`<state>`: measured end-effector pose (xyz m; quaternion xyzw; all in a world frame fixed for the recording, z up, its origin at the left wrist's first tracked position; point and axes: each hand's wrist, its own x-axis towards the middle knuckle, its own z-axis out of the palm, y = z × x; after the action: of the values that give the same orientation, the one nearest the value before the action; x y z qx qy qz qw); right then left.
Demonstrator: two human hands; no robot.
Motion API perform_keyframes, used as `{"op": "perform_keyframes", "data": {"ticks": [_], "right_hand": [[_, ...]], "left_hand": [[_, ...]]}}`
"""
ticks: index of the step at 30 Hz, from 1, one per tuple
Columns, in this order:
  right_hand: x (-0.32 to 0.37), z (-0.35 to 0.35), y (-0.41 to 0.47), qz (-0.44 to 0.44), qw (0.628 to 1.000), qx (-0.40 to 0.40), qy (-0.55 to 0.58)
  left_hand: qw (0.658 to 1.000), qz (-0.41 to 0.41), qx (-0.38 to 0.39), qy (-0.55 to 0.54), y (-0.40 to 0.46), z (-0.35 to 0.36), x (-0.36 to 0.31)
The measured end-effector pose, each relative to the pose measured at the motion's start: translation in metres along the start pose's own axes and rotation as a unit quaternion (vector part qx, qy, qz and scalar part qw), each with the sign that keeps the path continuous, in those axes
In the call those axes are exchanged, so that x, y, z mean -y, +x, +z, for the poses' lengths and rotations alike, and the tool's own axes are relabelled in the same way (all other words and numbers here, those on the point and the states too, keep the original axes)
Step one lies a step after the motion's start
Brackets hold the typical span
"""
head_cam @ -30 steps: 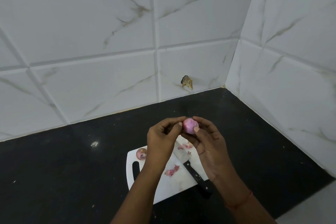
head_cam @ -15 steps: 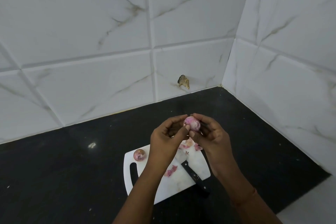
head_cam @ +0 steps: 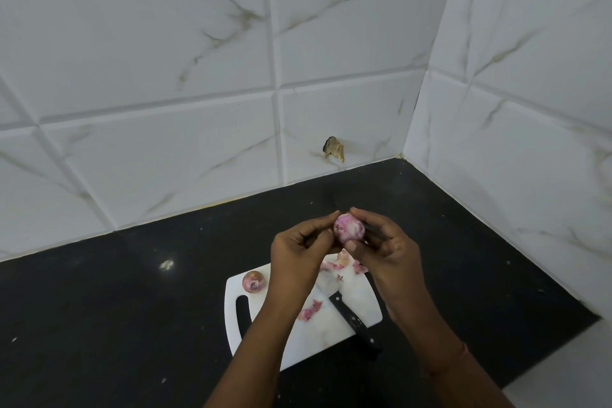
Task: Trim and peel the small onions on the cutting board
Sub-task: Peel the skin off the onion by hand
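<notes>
Both grips clamped on onion (head_cam: pixel 349 230): left hand (head_cam: pixel 299 258), right hand (head_cam: pixel 385 250), above board (head_cam: pixel 238 325) far edge. Versus earlier: raised slightly, more skin off. Onion roundish, axis unclear. Second onion (head_cam: pixel 254 281) at board's far-left corner.

Two bare forearms come up from the bottom edge of the head view, each ending in a bare hand. The left hand (head_cam: pixel 298 253) wears no ring, watch or glove that can be seen, and its forearm is uncovered all the way to the frame edge. The right hand (head_cam: pixel 389 253) is likewise ungloved, with short, plain fingernails showing on the thumb and fingertips. Around the right wrist runs a thin reddish thread (head_cam: pixel 462 353), a narrow band lying close against the arm; its knot or fastening cannot be made out. No sleeve edge shows on either arm within the picture.
</notes>
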<state>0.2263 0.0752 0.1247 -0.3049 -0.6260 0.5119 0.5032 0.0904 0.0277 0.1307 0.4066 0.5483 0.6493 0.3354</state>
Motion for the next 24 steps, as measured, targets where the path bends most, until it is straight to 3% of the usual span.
{"op": "perform_keyframes", "data": {"ticks": [18,24], "right_hand": [[-0.0024,0.0002,0.0010,-0.004,1.000,-0.007,0.008],[-0.0019,0.0012,0.0026,0.002,1.000,-0.002,0.007]], "left_hand": [[1.000,0.005,-0.002,0.012,0.0011,0.0008,0.0007],[0.996,0.043,-0.012,0.074,0.0045,-0.0023,0.0052]]}}
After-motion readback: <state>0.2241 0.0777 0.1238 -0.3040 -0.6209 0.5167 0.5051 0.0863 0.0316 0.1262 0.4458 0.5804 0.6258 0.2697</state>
